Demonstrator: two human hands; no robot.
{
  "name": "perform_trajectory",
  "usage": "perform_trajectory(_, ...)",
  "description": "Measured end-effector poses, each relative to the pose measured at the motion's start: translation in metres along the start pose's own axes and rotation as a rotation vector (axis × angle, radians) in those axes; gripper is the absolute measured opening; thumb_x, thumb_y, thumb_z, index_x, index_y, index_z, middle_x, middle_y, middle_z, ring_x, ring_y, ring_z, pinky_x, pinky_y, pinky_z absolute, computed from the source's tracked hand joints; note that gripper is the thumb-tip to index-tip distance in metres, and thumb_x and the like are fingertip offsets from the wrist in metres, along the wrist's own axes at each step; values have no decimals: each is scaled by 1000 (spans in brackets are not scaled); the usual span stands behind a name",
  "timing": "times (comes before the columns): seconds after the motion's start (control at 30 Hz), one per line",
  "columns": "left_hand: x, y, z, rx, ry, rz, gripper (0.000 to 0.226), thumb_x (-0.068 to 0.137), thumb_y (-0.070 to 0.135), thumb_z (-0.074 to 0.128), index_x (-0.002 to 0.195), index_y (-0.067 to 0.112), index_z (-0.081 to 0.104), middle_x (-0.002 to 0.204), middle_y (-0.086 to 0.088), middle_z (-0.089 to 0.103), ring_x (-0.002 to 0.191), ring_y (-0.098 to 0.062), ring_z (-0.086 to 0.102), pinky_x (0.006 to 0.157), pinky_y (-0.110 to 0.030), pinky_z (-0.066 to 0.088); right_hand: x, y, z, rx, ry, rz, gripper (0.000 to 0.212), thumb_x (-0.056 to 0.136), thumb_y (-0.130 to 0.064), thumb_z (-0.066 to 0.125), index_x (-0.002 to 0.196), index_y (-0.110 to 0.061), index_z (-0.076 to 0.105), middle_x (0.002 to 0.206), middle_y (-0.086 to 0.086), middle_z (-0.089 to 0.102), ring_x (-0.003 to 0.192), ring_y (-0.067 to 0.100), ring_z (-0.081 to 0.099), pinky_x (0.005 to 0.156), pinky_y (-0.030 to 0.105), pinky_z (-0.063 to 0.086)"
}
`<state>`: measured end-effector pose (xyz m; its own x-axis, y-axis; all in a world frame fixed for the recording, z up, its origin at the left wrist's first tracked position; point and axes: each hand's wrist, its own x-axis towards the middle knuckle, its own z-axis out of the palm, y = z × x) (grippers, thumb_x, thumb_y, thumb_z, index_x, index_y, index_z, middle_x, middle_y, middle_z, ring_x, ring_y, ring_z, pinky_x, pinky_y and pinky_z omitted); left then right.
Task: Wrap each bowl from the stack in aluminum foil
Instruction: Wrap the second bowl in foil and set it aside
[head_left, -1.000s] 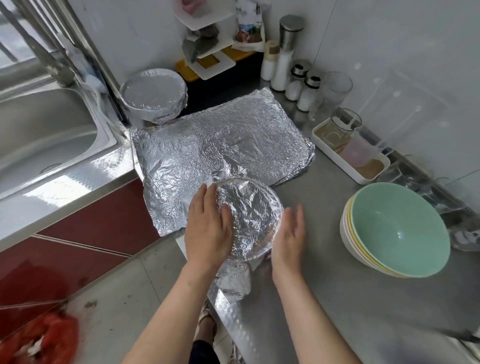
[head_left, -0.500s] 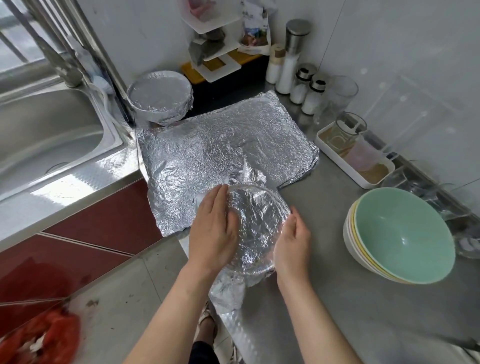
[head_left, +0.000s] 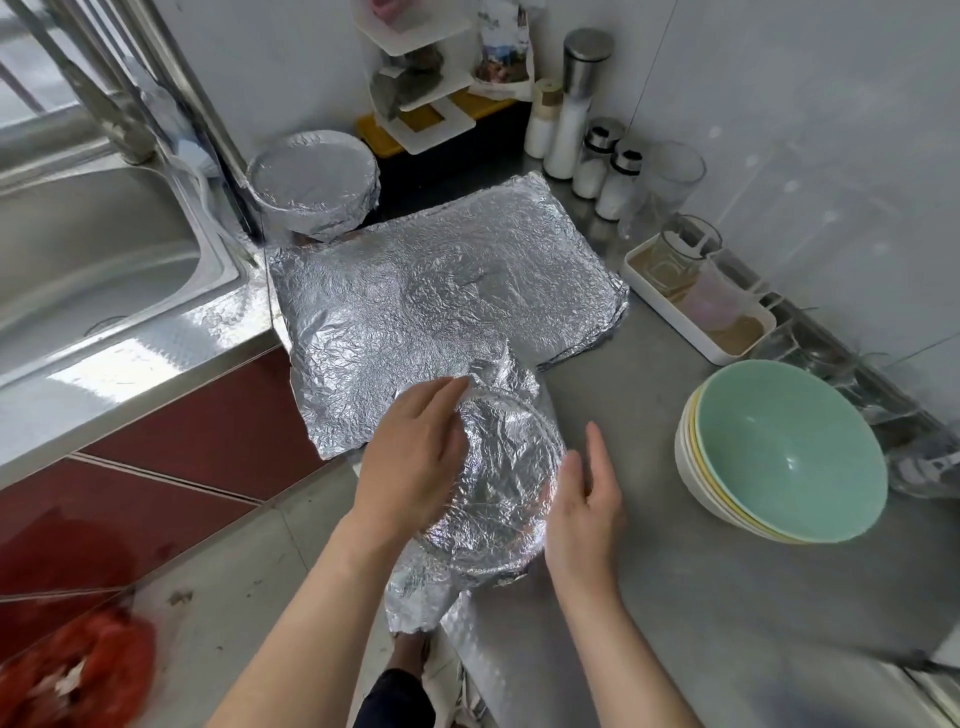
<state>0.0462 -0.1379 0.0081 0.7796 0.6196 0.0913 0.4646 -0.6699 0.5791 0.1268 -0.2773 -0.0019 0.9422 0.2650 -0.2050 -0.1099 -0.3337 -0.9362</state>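
A foil-covered bowl (head_left: 498, 483) sits at the counter's front edge, with loose foil hanging below it. My left hand (head_left: 415, 457) lies flat on the foil at the bowl's left rim, fingers straight. My right hand (head_left: 587, 499) is at the bowl's right side with straight fingers, its fingertips lifted off the foil. A stack of unwrapped bowls (head_left: 784, 452), mint green on top, stands to the right. Flat sheets of aluminum foil (head_left: 441, 291) lie behind the bowl. Another wrapped bowl (head_left: 314, 184) stands at the back left.
A steel sink (head_left: 93, 270) lies at the left. Salt shakers (head_left: 608, 171), bottles and a glass stand along the back wall. A white tray (head_left: 696, 301) with cups sits at the right wall. A shelf rack (head_left: 421, 78) stands behind.
My left hand slid up along the bowl's left rim. My right hand opened away from the bowl's right side, fingers lifting off the foil.
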Motion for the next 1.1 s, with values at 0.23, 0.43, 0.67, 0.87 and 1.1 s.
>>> perform_trajectory(0.23, 28, 9, 1, 60, -23, 81, 31, 98, 28, 52, 118, 13, 70, 113, -4, 67, 100, -28, 61, 76, -36, 51, 31, -15, 6, -279, -163, -193, 31, 99, -15, 52, 127, -8, 63, 124, 4, 67, 115, 18, 61, 90, 12, 38)
perform_trajectory(0.43, 25, 2, 9, 17, 35, 73, 22, 92, 18, 66, 111, 11, 73, 100, -5, 68, 86, -28, 65, 70, -38, 54, 26, -13, 10, -381, -126, -245, 27, 98, -12, 54, 121, -8, 67, 113, 7, 71, 102, 23, 67, 79, 11, 37)
perform_trajectory(0.67, 29, 1, 10, 29, 56, 86, 21, 94, 21, 62, 107, 11, 75, 93, -4, 68, 82, -27, 63, 66, -37, 52, 37, -25, 9, -461, -176, -313, 29, 97, -19, 56, 123, -12, 66, 115, 3, 71, 103, 20, 66, 85, 22, 44)
perform_trajectory(0.87, 34, 0, 13, 33, 39, 64, 17, 93, 19, 64, 102, 10, 76, 93, -6, 66, 86, -28, 59, 70, -33, 45, 44, -26, 17, -625, -221, -406, 23, 97, -24, 58, 111, -14, 73, 96, 7, 75, 84, 31, 68, 71, 38, 51)
perform_trajectory(1.1, 35, 3, 13, 28, 9, 46, 17, 94, 22, 62, 102, 14, 75, 96, -2, 65, 87, -25, 60, 68, -29, 43, 43, -25, 16, -588, -219, -367, 16, 94, -18, 60, 103, -14, 73, 92, 2, 75, 82, 25, 67, 70, 34, 50)
